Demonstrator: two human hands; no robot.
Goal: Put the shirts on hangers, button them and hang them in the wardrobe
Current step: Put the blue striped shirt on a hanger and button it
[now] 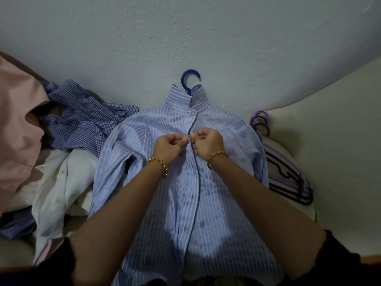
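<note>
Head view.

1. Striped shirt point(156, 182): pale blue with white stripes. It lies front up on a cream surface point(329, 141), collar toward the wall point(185, 38) and hem toward the person. It is mounted on a blue hanger point(190, 79), whose hook shows above the collar. The collar button point(189, 113) appears fastened. The front edges run apart below the hands, with a loose button point(202, 224) showing low on the front.
2. Left hand point(168, 146): fingers point(181, 141) curled, pinching the shirt's front edge just below the collar. There is a gold bracelet point(158, 165) at the wrist.
3. Right hand point(208, 144): fingers point(198, 139) curled, pinching the facing edge at the same spot, knuckles nearly touching the left hand. A second gold bracelet point(217, 156) sits on the wrist. The small piece held between the two hands is too small to tell clearly.
4. Checked shirt point(86, 118): blue and white, crumpled, left of the striped shirt and touching its shoulder.
5. White shirt point(61, 178): rumpled, below the checked one and beside the striped sleeve.
6. Pink garment point(16, 120): at the far left edge.
7. Dark striped garment point(14, 226): lower left, partly under the white shirt.
8. Spare hangers point(288, 172): a stack in purple and dark tones, just right of the striped shirt's sleeve.
</note>
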